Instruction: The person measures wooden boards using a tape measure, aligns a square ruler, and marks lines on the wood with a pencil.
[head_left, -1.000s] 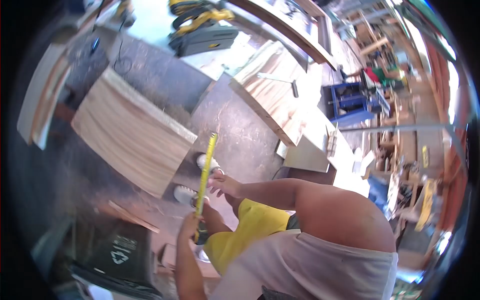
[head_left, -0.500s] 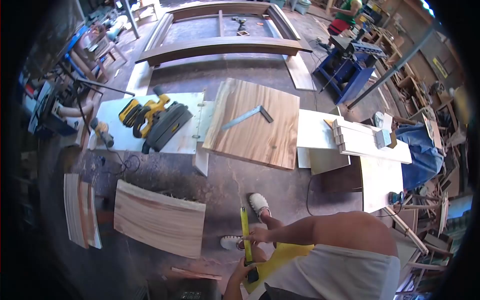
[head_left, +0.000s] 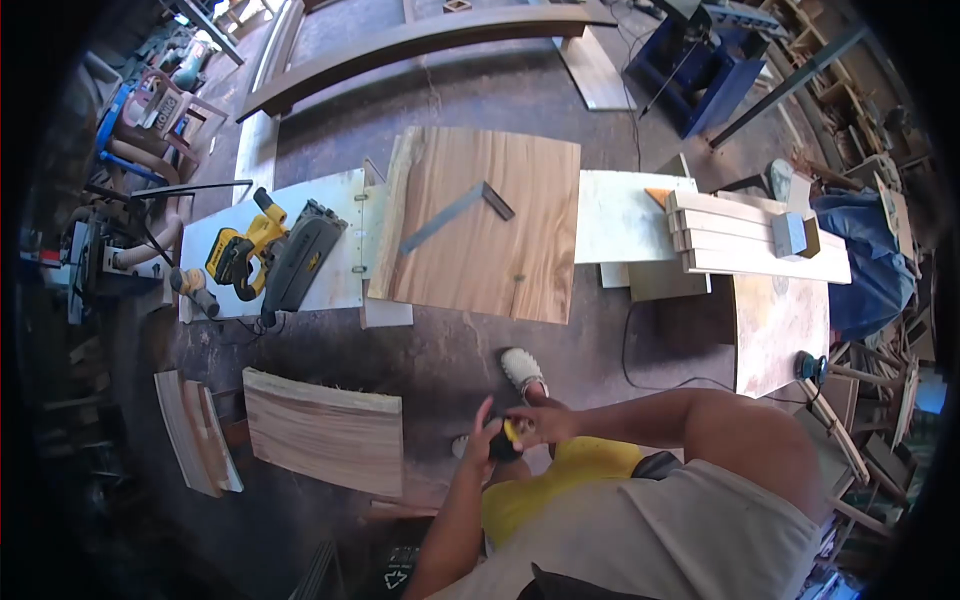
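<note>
A black and yellow tape measure (head_left: pixel 510 432) is between my two hands, low in front of my body. My left hand (head_left: pixel 478 442) grips its case from the left, with one finger pointing up. From the other side, the curled fingers of my right hand (head_left: pixel 543 425) close on the yellow part of the case. No length of blade shows outside it. Beyond my hands, a wide wooden slab (head_left: pixel 480 260) lies across the white work boards. On the slab rests a try square (head_left: pixel 445 217), its dark stock to the right.
A yellow and black track saw (head_left: pixel 290 255) and a sander (head_left: pixel 193 290) sit on the left board. Pale wood strips (head_left: pixel 760 240) are stacked at right. Another slab (head_left: pixel 322 430) stands on the floor at left. A large wooden frame (head_left: pixel 420 50) lies ahead.
The yellow blade, extended before, is back in the case. My right hand has come down to the case, and my left hand has risen. The view has tilted down, leaving the other person out.
</note>
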